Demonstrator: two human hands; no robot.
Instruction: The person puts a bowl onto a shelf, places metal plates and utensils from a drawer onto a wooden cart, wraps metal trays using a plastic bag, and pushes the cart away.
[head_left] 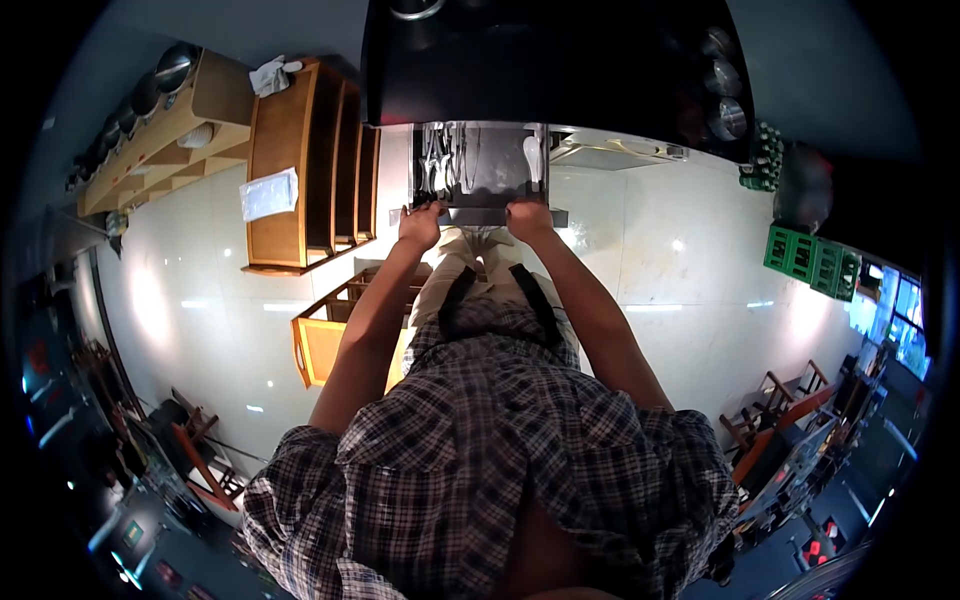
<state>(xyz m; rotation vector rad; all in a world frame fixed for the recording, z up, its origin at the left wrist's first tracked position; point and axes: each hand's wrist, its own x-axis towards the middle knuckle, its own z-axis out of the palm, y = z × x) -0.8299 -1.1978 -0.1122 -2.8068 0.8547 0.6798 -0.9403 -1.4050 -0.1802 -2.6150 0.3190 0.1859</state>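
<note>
Below the dark counter, a drawer stands pulled out towards my body. My left hand is closed at the left end of its front edge, and my right hand is closed on the same edge farther right. Inside the drawer, several metal utensils lie in the left compartments. A white spoon lies at the right side of the drawer.
The black counter spans the top, with metal bowls at its right end. Left stands a wooden shelf unit with a cloth and a packet on it. Green crates are at the right.
</note>
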